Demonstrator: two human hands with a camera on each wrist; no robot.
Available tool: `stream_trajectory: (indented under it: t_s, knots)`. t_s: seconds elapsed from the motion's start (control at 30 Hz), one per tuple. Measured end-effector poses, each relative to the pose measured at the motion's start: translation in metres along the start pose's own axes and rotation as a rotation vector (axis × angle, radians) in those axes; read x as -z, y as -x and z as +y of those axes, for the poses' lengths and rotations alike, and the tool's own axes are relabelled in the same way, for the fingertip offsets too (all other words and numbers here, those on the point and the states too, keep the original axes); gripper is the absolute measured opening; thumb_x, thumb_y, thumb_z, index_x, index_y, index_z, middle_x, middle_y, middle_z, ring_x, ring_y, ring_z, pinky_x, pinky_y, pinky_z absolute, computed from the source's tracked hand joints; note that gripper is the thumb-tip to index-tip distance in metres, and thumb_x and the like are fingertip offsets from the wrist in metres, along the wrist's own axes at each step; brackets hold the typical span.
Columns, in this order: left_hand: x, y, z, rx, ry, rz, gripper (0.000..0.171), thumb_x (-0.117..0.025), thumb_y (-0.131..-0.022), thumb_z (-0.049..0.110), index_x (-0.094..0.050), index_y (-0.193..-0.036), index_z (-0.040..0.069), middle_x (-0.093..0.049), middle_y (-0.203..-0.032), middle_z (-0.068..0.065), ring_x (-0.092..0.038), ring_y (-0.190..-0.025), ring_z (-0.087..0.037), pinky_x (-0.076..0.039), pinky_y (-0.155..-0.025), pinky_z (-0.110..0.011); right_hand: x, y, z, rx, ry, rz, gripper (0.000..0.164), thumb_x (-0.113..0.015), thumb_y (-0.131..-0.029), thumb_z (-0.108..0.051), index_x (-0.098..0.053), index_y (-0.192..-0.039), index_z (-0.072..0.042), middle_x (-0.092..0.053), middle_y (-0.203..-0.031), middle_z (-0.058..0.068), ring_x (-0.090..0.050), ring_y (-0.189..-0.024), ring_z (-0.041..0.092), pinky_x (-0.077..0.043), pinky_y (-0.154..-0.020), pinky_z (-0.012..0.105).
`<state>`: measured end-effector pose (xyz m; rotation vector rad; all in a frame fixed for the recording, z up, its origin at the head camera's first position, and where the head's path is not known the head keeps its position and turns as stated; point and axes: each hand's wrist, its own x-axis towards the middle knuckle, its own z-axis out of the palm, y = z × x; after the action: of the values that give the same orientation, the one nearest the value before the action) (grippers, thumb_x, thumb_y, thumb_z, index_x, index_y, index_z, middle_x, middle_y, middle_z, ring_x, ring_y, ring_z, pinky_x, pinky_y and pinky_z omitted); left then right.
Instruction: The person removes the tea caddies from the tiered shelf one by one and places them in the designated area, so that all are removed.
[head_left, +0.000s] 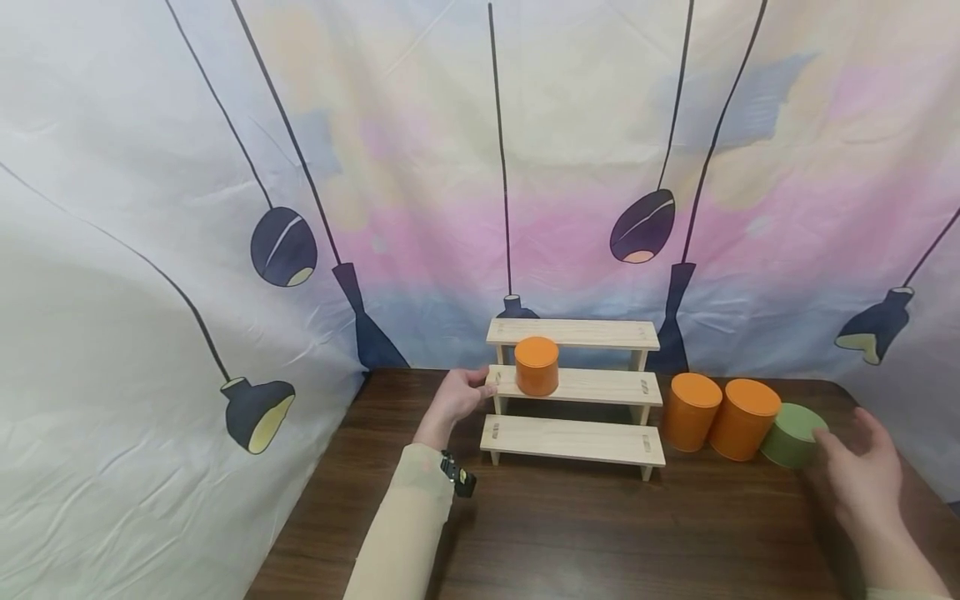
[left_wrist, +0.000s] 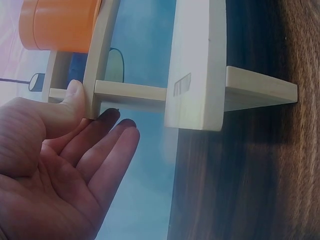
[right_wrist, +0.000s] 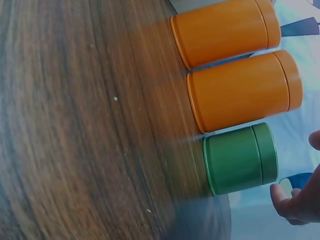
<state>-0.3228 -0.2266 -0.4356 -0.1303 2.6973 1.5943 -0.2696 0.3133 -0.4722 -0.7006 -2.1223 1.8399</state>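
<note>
My left hand [head_left: 454,402] pinches the left end of the middle step of a three-step wooden display stand [head_left: 600,386]. In the left wrist view, the thumb [left_wrist: 74,97] lies on the step and the other fingers reach under and behind it. A short orange canister [head_left: 537,367] stands upright on that step, near its left end. To the right, my right hand [head_left: 862,471] is beside a short green canister [head_left: 792,437], fingers spread and holding nothing. The right wrist view shows its fingertips close to the green lid [right_wrist: 266,152]; whether they touch it I cannot tell.
Two taller orange canisters [head_left: 692,412] [head_left: 744,421] stand side by side between the stand and the green canister. All rest on a dark wood table [head_left: 570,533]. A fabric backdrop [head_left: 420,150] printed with hanging lamps rises behind and at both sides.
</note>
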Motion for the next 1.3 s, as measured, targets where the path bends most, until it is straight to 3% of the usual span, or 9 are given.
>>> stream_trajectory:
  t_s: [0.3, 0.57, 0.7, 0.87, 0.97, 1.07, 1.17, 1.3]
  knots:
    - [-0.003, 0.0, -0.001, 0.005, 0.031, 0.005, 0.048, -0.072, -0.103, 0.012, -0.06, -0.149, 0.001, -0.054, -0.157, -0.02, -0.067, -0.126, -0.036, -0.058, -0.102, -0.048, -0.004, 0.008, -0.002, 0.013, -0.061, 0.038, 0.074, -0.058, -0.107, -0.022, -0.024, -0.171, -0.036, -0.015, -0.178, -0.009, -0.013, -0.161, 0.011, -0.021, -0.13, 0.038]
    - [-0.005, 0.002, 0.0, -0.008, 0.054, 0.01, 0.048, -0.072, -0.103, 0.009, -0.06, -0.149, 0.0, -0.055, -0.154, -0.024, -0.071, -0.119, -0.035, -0.06, -0.098, -0.047, -0.004, 0.014, -0.005, 0.056, -0.141, 0.077, 0.071, -0.059, -0.107, -0.015, -0.031, -0.169, -0.034, -0.023, -0.176, -0.011, -0.02, -0.157, 0.003, -0.021, -0.125, 0.02]
    - [-0.007, 0.001, 0.0, -0.019, 0.059, 0.012, 0.049, -0.071, -0.103, 0.008, -0.059, -0.15, -0.001, -0.055, -0.154, -0.024, -0.07, -0.12, -0.036, -0.061, -0.096, -0.046, -0.007, 0.019, -0.007, 0.123, -0.064, 0.096, 0.068, -0.058, -0.107, -0.016, -0.035, -0.169, -0.031, -0.028, -0.175, -0.009, -0.022, -0.157, 0.006, -0.019, -0.127, 0.025]
    - [-0.006, 0.002, -0.001, -0.024, 0.05, 0.023, 0.048, -0.071, -0.104, 0.008, -0.059, -0.15, -0.001, -0.056, -0.153, -0.025, -0.07, -0.12, -0.036, -0.061, -0.096, -0.046, -0.016, 0.027, -0.012, 0.167, 0.017, 0.063, 0.063, -0.058, -0.108, -0.022, -0.038, -0.168, -0.031, -0.034, -0.173, -0.004, -0.027, -0.159, 0.014, -0.024, -0.129, 0.036]
    - [-0.005, 0.002, -0.001, -0.022, 0.057, 0.025, 0.048, -0.07, -0.104, 0.007, -0.059, -0.15, -0.001, -0.055, -0.154, -0.025, -0.069, -0.122, -0.037, -0.061, -0.096, -0.046, -0.021, 0.033, -0.015, 0.185, 0.029, 0.04, 0.061, -0.058, -0.109, -0.023, -0.041, -0.167, -0.032, -0.037, -0.172, -0.002, -0.033, -0.157, 0.015, -0.028, -0.127, 0.034]
    - [-0.004, 0.001, -0.002, -0.013, 0.066, 0.026, 0.048, -0.07, -0.104, 0.007, -0.059, -0.149, -0.002, -0.055, -0.154, -0.024, -0.067, -0.125, -0.037, -0.061, -0.096, -0.046, -0.026, 0.04, -0.018, 0.229, 0.032, 0.02, 0.058, -0.06, -0.109, -0.024, -0.045, -0.165, -0.03, -0.043, -0.169, -0.002, -0.039, -0.153, 0.012, -0.033, -0.121, 0.022]
    - [-0.004, 0.001, -0.002, -0.009, 0.061, 0.033, 0.047, -0.071, -0.104, 0.007, -0.059, -0.149, -0.002, -0.055, -0.154, -0.024, -0.067, -0.125, -0.037, -0.061, -0.096, -0.046, -0.033, 0.048, -0.022, 0.302, 0.052, 0.002, 0.055, -0.063, -0.108, -0.023, -0.05, -0.162, -0.025, -0.049, -0.165, 0.002, -0.049, -0.144, 0.01, -0.041, -0.106, 0.009]
    - [-0.005, 0.001, -0.002, -0.006, 0.056, 0.035, 0.047, -0.071, -0.103, 0.008, -0.06, -0.149, -0.001, -0.055, -0.155, -0.022, -0.067, -0.125, -0.037, -0.061, -0.097, -0.048, -0.049, 0.06, -0.026, 0.438, 0.071, -0.034, 0.051, -0.065, -0.108, -0.019, -0.055, -0.157, -0.014, -0.057, -0.155, 0.009, -0.056, -0.131, 0.005, -0.045, -0.093, 0.003]
